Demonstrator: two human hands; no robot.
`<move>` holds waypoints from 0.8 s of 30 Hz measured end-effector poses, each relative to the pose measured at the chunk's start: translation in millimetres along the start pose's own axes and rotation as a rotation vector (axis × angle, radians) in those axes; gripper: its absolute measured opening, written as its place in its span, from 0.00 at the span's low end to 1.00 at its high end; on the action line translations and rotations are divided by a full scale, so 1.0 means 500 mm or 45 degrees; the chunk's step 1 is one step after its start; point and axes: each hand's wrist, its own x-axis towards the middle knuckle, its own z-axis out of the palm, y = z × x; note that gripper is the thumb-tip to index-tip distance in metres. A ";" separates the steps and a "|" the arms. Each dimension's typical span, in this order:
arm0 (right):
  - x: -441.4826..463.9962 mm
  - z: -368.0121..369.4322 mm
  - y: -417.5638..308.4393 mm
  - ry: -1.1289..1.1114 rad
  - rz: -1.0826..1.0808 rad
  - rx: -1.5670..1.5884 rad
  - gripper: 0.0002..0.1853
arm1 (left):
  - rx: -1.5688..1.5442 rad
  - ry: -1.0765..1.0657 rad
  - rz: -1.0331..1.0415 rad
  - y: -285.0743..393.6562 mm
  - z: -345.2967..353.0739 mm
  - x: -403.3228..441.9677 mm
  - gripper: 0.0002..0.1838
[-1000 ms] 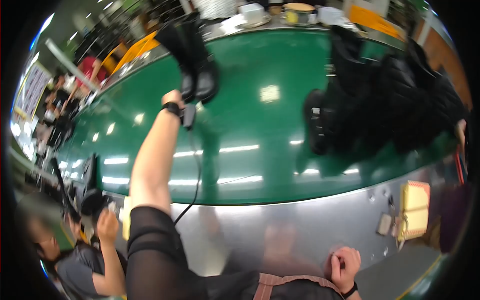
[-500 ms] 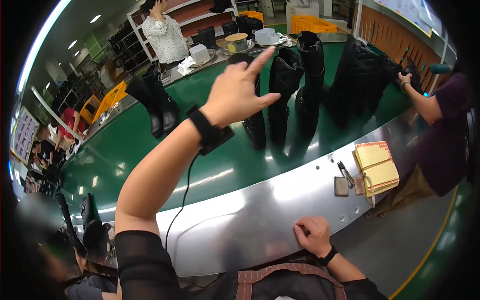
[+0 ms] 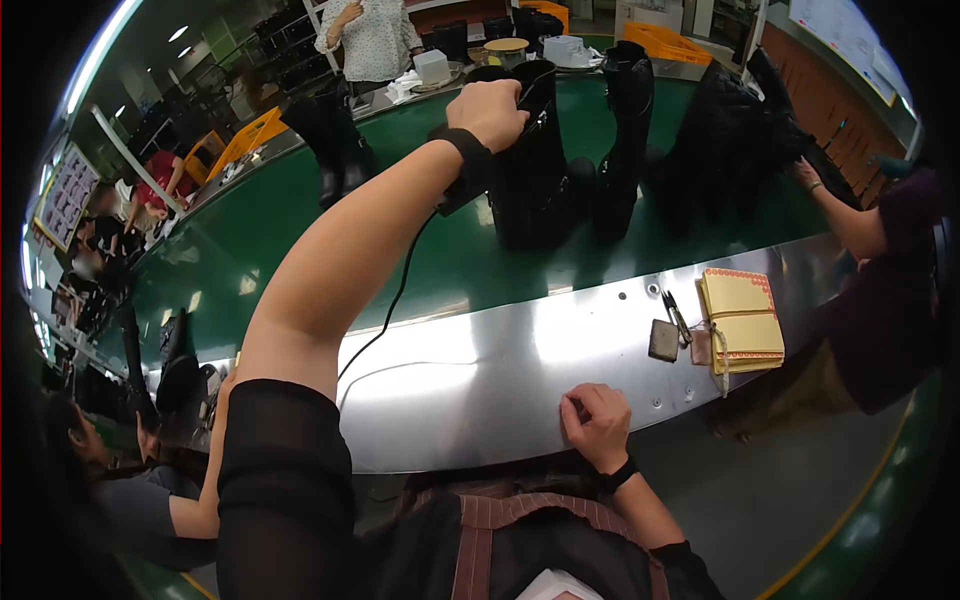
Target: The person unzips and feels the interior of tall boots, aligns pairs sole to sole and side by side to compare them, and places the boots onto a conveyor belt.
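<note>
My left hand (image 3: 488,112) reaches far out over the green belt, fingers curled closed at the top of a tall black boot (image 3: 515,190). The fingertips are partly hidden against its shaft. Another tall boot (image 3: 625,130) stands upright just right of it, with a curved light line, perhaps a zip, along its shaft. My right hand (image 3: 598,425) rests in a loose fist on the metal ledge (image 3: 480,400), with nothing visible in it. A black cable (image 3: 400,290) runs down from the device on my left wrist.
On the ledge lie yellow notepads (image 3: 742,320), small snips (image 3: 678,318) and a grey block (image 3: 663,340). More black boots (image 3: 715,150) stand at the right, near a co-worker's hand (image 3: 808,175). Another pair (image 3: 335,145) stands far left. A seated person (image 3: 130,490) is at my left.
My left hand, open with a finger stretched out before, has closed on the top of the boot. My right hand stays in a loose fist on the ledge. The camera view has shifted.
</note>
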 end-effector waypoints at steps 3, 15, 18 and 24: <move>-0.012 -0.002 0.016 -0.083 0.029 0.047 0.07 | -0.108 0.016 0.062 0.028 -0.071 -0.072 0.16; 0.117 0.033 -0.081 -0.272 -0.104 0.662 0.42 | -0.110 0.156 0.512 0.179 -0.307 -0.503 0.26; 0.128 -0.007 -0.123 0.025 -0.098 0.506 0.38 | -0.142 0.250 0.514 0.117 -0.320 -0.526 0.34; 0.128 -0.025 -0.072 0.251 0.353 0.877 0.10 | -0.185 0.339 0.472 0.042 -0.332 -0.562 0.34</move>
